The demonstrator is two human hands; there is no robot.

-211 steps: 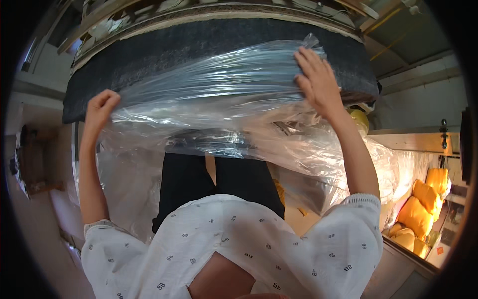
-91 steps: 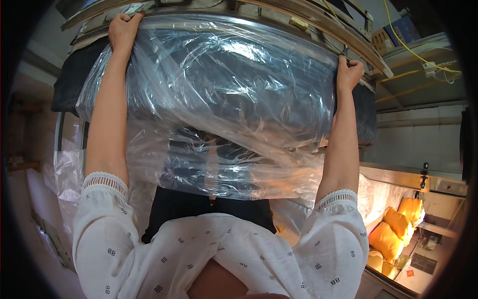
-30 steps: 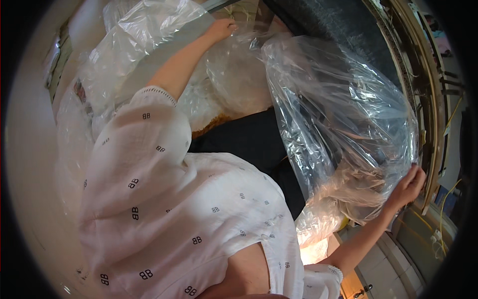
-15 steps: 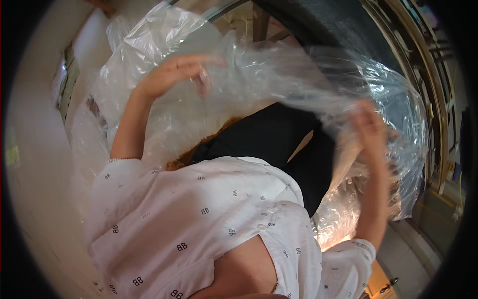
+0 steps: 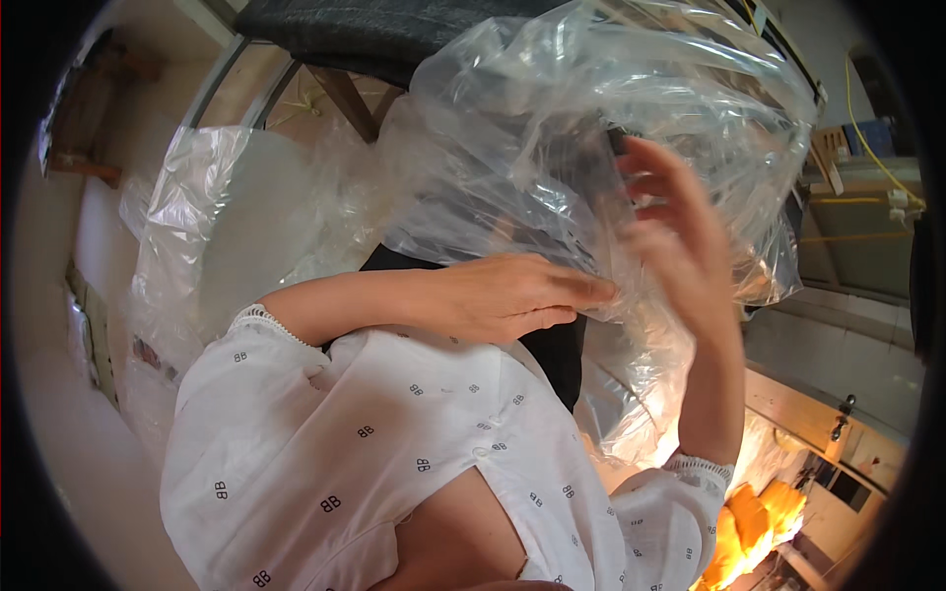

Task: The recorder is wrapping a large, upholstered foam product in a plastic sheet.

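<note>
Dark table (image 5: 345,35) backs plastic sheeting (image 5: 512,123) beyond right hand (image 5: 687,236) (spread), left hand (image 5: 507,295) (grip unclear).

A: What lies before the table (image 5: 345,37)?
B: Plastic sheeting (image 5: 552,118), across its right portion.
A: And nearest?
B: Left hand (image 5: 507,295), at the sheeting's near edge; right hand (image 5: 688,225), farther right and forward.

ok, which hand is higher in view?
The right hand, blurred, in front of the clear plastic film; the left hand is lower, in front of the waist.
</note>
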